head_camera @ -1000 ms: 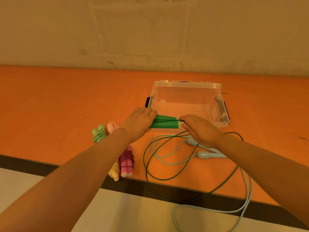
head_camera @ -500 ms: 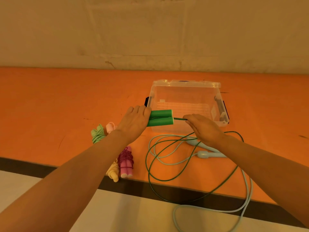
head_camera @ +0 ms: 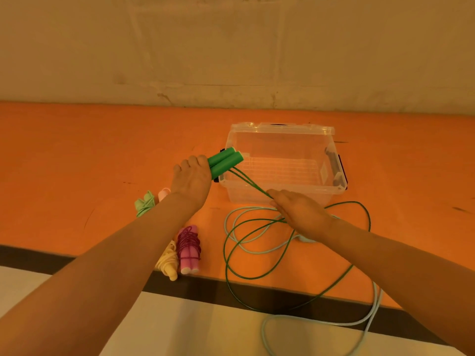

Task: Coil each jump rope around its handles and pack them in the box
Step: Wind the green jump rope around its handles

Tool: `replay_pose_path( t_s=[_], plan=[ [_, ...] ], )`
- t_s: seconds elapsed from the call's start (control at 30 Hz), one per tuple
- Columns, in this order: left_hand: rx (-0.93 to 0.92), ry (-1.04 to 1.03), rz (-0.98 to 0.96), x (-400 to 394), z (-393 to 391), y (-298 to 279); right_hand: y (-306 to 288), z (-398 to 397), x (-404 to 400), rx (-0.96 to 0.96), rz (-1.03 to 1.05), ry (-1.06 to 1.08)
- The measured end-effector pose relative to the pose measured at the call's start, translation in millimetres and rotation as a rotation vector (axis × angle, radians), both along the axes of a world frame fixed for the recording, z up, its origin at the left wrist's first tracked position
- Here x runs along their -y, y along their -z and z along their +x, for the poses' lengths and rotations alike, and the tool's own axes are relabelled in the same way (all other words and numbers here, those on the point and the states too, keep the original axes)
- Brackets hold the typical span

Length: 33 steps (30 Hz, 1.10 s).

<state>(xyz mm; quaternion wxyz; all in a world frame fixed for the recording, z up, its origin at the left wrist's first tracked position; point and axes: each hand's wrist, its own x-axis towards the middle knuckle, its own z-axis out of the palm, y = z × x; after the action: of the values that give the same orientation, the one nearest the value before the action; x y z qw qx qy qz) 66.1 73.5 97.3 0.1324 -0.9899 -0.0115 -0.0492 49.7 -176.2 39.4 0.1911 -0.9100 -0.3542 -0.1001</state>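
My left hand [head_camera: 191, 179] grips the two green handles [head_camera: 225, 160] side by side, tilted up towards the clear plastic box [head_camera: 282, 194]. Two strands of the dark green rope [head_camera: 253, 185] run taut from the handles down to my right hand [head_camera: 299, 211], which pinches them in front of the box. The rest of that rope loops loosely [head_camera: 228, 255] over the orange table [head_camera: 77, 163] and past its front edge. A pale blue rope [head_camera: 374, 304] lies uncoiled under it, its handles mostly hidden by my right hand.
Coiled ropes lie left of the loops: a pink one [head_camera: 189, 249], a yellow one [head_camera: 168, 260], a light green one [head_camera: 144, 203] and a pale pink one [head_camera: 164, 194]. The box is open with nothing inside. Both loose ropes hang over the table's dark front edge [head_camera: 180, 281].
My left hand has raised and tilted the green handles up and leftward. My right hand has slid away along the rope, down and to the right, pulling the two strands taut.
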Motion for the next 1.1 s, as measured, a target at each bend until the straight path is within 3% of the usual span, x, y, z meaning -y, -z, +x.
replay_pose_path(
  t_s=[0.17,0.37,0.53,0.63,0.73,0.83,0.97,1.1],
  plan=[
    [0.03,0.041,0.226,6,-8,4,-20,2,-5,0.399,0.016,-0.147],
    [0.061,0.285,0.334,19,-19,15,-45,21,7,0.582,-0.044,-0.18],
    [0.177,0.718,0.236,10,-22,22,-61,33,10,0.606,-0.024,-0.182],
    [0.155,0.848,0.11,9,-24,21,-60,37,13,0.606,-0.039,-0.156],
    [0.167,0.918,0.014,20,-28,15,-57,39,12,0.534,-0.053,-0.143],
    [0.155,0.967,-0.048,33,-30,4,-50,36,12,0.329,-0.013,-0.131],
    [0.213,0.901,-0.065,28,-27,-4,-44,29,21,0.067,0.093,-0.031],
    [0.159,0.893,-0.146,26,-27,0,-39,30,21,-0.07,0.036,0.029]
  ],
)
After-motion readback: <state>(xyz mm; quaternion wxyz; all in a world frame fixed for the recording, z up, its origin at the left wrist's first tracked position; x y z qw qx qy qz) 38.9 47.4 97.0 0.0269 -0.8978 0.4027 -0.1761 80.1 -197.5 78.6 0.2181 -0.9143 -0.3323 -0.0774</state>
